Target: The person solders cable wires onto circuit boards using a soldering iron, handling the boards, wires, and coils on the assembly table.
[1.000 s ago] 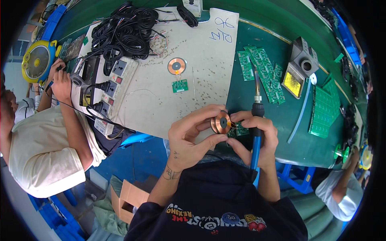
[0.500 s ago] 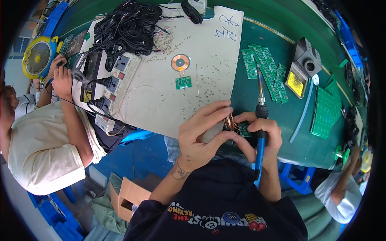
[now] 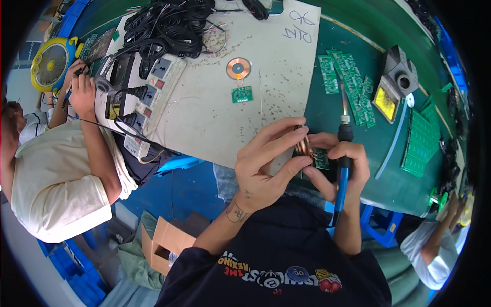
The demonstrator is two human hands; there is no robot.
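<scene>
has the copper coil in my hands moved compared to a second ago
Yes. The copper coil, pinched by the left hand, was face-up before; now it is turned edge-on, slightly closer to the beige mat edge.

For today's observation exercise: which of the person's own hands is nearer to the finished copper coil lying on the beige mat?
Left. The left hand sits below the copper coil, slightly to its right; the right hand, gripping the soldering iron, is farther right.

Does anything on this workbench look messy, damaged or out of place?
Nothing looks damaged. The untidy parts are the heap of tangled black cables by the power strips, and small dark specks scattered over the pale mat. The green circuit boards lie in a loose, overlapping pile.
</scene>
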